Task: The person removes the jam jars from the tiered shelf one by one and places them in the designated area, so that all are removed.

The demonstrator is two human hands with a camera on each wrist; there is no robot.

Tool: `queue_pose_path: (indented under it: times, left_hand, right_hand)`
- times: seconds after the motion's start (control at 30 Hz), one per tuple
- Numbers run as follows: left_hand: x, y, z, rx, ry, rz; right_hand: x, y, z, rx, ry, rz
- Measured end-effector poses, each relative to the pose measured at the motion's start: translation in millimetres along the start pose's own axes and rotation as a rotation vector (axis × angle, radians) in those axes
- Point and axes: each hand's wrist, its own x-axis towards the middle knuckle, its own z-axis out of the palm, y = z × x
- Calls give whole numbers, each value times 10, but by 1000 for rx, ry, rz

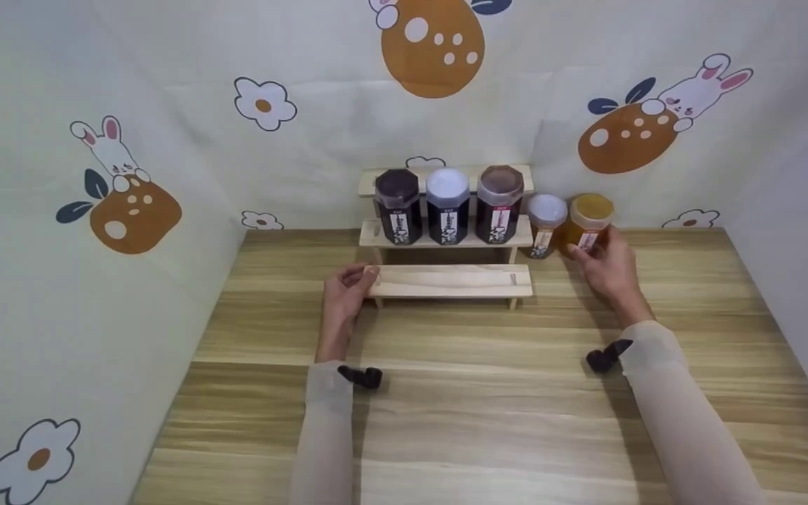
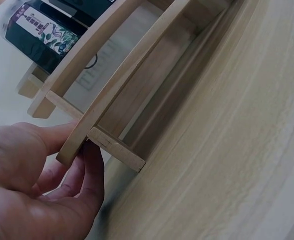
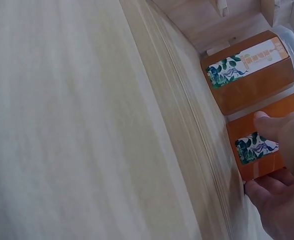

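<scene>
My left hand pinches the left end of the lowest step of a wooden tiered rack, thumb above and fingers below, as the left wrist view shows. Around an orange jar with a yellow lid, right of the rack, my right hand curls its thumb and fingers; the jar stands upright on the table. Just left of it is another orange jar with a whitish lid. On the rack's middle step stand three dark jars: one with a dark lid, one with a white lid, one with a brownish lid.
The wood-grain table meets a pale cloth backdrop printed with rabbits and flowers behind the rack. Similar pale walls rise at left and right. A small black wrist camera sits on each sleeve.
</scene>
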Motion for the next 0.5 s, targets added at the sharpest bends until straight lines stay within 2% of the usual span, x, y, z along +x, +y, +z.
queue_pose_path:
  times: [0.33, 0.43, 0.5]
  left_hand:
    - [-8, 20, -12, 43, 2, -46]
    - [0, 10, -14, 40, 0, -48]
    - [4, 7, -11, 47, -2, -51]
  right_hand:
    - [-8, 19, -9, 46, -2, -3]
    - [-42, -9, 7, 79, 50, -17]
    - [-73, -52, 16, 109, 121, -42]
